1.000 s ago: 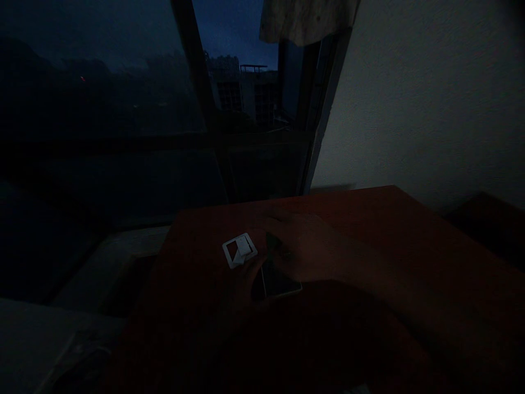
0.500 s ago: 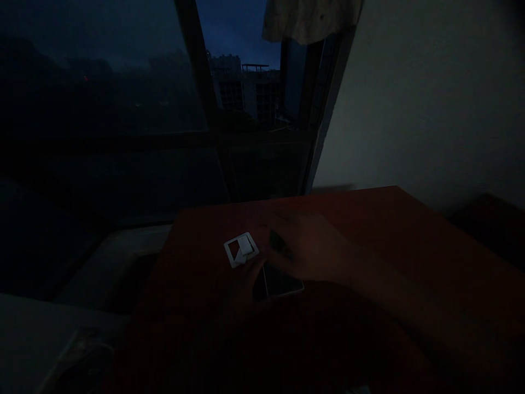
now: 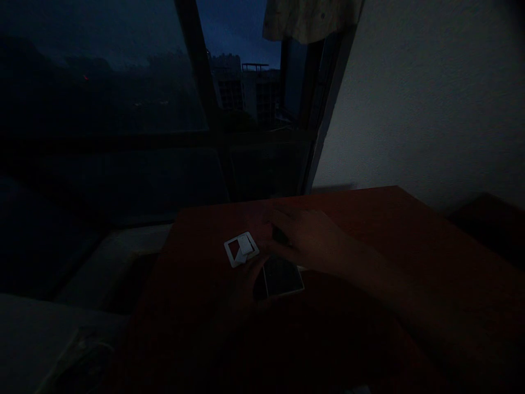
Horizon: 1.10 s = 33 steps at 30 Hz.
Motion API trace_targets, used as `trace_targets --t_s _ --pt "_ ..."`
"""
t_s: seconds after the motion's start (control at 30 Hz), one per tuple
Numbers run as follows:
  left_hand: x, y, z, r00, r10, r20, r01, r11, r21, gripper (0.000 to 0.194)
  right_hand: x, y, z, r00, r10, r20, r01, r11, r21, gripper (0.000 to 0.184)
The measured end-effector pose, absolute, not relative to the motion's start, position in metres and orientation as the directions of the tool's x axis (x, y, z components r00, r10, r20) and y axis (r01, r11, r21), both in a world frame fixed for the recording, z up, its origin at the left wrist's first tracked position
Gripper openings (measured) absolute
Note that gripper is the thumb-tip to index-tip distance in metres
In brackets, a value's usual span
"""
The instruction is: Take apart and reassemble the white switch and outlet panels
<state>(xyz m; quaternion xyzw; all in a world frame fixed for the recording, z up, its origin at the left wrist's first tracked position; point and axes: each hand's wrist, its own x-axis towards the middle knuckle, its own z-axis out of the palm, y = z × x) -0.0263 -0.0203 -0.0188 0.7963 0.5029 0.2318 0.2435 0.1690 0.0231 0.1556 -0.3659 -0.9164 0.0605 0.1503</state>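
The scene is very dark. A flat dark panel with thin pale edges (image 3: 284, 278) lies on the reddish-brown table (image 3: 369, 219). At its left side is my left hand (image 3: 244, 287), thumb and fingers bent around that edge. Just beyond the panel, my right hand (image 3: 309, 235) is curled, its thumb and fingers around a small dark greenish thing (image 3: 280, 235) whose kind I cannot make out. Left of it a white square frame (image 3: 228, 254) lies flat, with a pale square piece (image 3: 245, 244) and a pale triangular piece (image 3: 240, 257) inside.
A large window (image 3: 217, 137) stands behind the table, and a pale wall (image 3: 410, 98) rises at the right. A cloth (image 3: 311, 19) hangs at the top. Near the bottom edge lies a small pale thing (image 3: 360, 389), partly cut off.
My right hand has shifted slightly up and away from the dark panel, so more of the panel's top shows. My left hand and the white frame stay in place.
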Motion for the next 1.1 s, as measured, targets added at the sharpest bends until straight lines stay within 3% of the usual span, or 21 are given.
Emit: trace_targets --t_s 0.1,0.27,0.47,0.53,0.7,0.83,0.93,1.1 --pt "-0.026 -0.021 -0.021 0.379 0.913 0.149 0.678 -0.384 0.627 0.082 0.169 0.024 0.156 -0.686 0.694 0.220 0.654 0.720 -0.230 0.022" --pt "-0.024 -0.022 -0.014 0.381 0.916 0.127 0.703 -0.376 0.603 0.084 0.172 0.021 0.161 -0.735 0.634 0.242 0.588 0.773 -0.239 0.030" --pt "-0.025 -0.020 -0.012 0.404 0.906 0.129 0.683 -0.392 0.616 0.080 0.171 0.027 0.157 -0.664 0.716 0.217 0.701 0.697 -0.155 0.027" --pt "-0.026 -0.020 -0.014 0.413 0.901 0.133 0.683 -0.403 0.610 0.081 0.172 0.027 0.156 -0.673 0.702 0.233 0.674 0.712 -0.197 0.026" --pt "-0.025 -0.021 -0.015 0.383 0.913 0.143 0.707 -0.389 0.591 0.084 0.174 0.024 0.158 -0.753 0.573 0.323 0.470 0.812 -0.346 0.046" --pt "-0.025 -0.021 -0.014 0.402 0.906 0.134 0.694 -0.396 0.602 0.082 0.170 0.024 0.157 -0.690 0.670 0.274 0.639 0.742 -0.205 0.032" --pt "-0.027 -0.021 -0.015 0.407 0.904 0.129 0.691 -0.397 0.604 0.083 0.168 0.025 0.156 -0.619 0.752 0.225 0.752 0.651 -0.108 0.032" --pt "-0.027 -0.021 -0.018 0.397 0.909 0.125 0.706 -0.389 0.591 0.082 0.173 0.023 0.160 -0.753 0.602 0.267 0.538 0.796 -0.276 0.047"
